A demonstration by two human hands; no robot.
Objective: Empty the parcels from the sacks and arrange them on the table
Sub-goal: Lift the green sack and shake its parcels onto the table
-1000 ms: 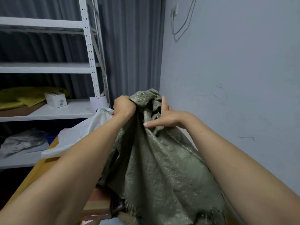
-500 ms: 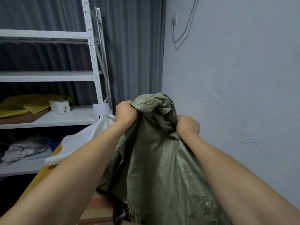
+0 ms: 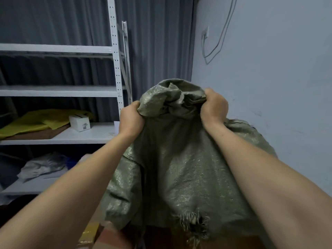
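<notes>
Both my arms were stretched forward; my left hand and right hand each gripped the sack in a fist.

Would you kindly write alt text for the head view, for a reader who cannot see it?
The left hand and right hand grip the bunched top of a green sack held up before the person; a frayed hole shows near its lower edge. A white rack with a box stands at left, a grey wall at right.

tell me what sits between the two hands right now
In the head view, the bunched upper end of the green sack fills the stretch between the left hand and the right hand. Both hands grip it.
</notes>
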